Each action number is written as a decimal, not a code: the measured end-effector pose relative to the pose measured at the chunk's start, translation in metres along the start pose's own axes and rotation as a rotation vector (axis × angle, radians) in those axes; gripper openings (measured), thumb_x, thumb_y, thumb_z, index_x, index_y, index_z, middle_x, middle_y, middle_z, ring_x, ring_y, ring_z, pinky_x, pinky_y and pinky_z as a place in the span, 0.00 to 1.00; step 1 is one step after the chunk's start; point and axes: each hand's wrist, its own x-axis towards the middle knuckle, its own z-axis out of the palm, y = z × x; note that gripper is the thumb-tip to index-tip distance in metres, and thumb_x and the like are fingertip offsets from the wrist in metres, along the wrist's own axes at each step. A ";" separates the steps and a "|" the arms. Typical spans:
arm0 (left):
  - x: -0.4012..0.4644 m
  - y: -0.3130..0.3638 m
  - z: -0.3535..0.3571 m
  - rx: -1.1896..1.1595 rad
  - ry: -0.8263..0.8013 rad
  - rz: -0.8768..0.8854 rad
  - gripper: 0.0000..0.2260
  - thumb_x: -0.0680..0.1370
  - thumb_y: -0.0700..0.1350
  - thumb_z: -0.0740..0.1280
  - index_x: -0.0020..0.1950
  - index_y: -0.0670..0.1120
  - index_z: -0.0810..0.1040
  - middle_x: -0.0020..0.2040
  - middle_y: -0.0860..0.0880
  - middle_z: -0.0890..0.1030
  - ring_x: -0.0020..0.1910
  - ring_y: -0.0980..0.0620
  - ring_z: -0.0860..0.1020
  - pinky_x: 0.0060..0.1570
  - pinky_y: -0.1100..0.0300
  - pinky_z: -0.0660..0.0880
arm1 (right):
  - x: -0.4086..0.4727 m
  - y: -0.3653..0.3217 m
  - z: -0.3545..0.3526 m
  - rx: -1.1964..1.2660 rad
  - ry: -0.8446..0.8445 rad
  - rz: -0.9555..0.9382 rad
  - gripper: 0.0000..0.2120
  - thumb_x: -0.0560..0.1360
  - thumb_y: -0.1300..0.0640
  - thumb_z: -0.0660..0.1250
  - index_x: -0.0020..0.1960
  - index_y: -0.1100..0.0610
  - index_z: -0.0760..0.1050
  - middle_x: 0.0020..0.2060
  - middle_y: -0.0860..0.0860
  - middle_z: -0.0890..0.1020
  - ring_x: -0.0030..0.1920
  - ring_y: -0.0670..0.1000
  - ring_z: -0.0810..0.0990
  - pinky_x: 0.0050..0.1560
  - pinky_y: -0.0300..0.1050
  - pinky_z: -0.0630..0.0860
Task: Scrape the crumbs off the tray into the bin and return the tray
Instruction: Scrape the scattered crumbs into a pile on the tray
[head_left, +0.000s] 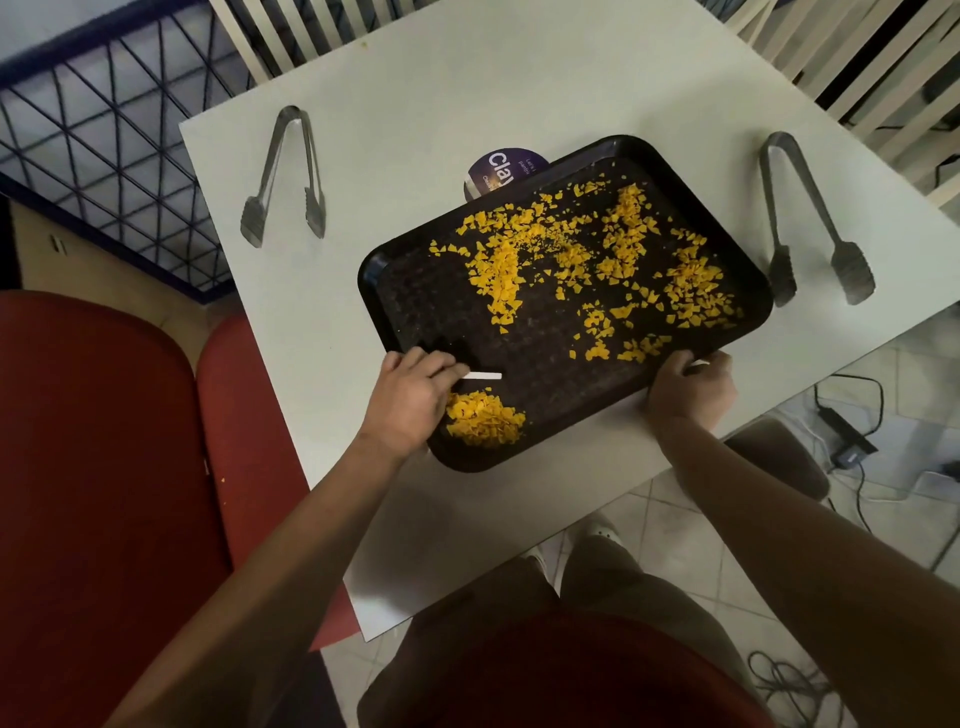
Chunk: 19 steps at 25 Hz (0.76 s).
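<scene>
Your left hand (410, 397) pinches what looks like a thin white scraper (483, 375) over a pile of crumbs (485, 418); your right hand (691, 387) curls round the tray (415, 291) rim between them. Stiff and light: keep it level, crumbs slide.

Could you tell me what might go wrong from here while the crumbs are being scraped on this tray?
The tray overhangs the table edge where the right hand grips its rim, so it could tip. The left hand holds the white scraper beside a crumb pile in the near corner; a hard stroke might push crumbs over the low rim.
</scene>
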 end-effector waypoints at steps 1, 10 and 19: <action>0.000 0.002 0.001 0.008 -0.023 0.002 0.12 0.69 0.42 0.64 0.48 0.47 0.84 0.43 0.50 0.83 0.39 0.47 0.78 0.39 0.58 0.58 | 0.000 0.000 0.000 0.001 0.001 -0.003 0.15 0.78 0.55 0.58 0.59 0.65 0.72 0.50 0.63 0.80 0.51 0.61 0.78 0.50 0.48 0.72; 0.031 0.031 -0.004 0.012 -0.370 0.210 0.17 0.82 0.44 0.55 0.71 0.54 0.67 0.68 0.55 0.69 0.63 0.51 0.66 0.57 0.59 0.57 | -0.001 0.000 0.000 0.007 -0.018 0.002 0.15 0.78 0.55 0.58 0.57 0.65 0.72 0.48 0.62 0.80 0.50 0.60 0.78 0.48 0.46 0.71; 0.032 0.024 -0.003 -0.034 -0.249 0.325 0.16 0.74 0.39 0.68 0.62 0.49 0.78 0.58 0.51 0.79 0.53 0.47 0.76 0.50 0.55 0.66 | 0.001 0.002 0.001 0.015 -0.015 0.003 0.15 0.78 0.55 0.58 0.57 0.65 0.72 0.48 0.62 0.81 0.50 0.60 0.79 0.49 0.48 0.73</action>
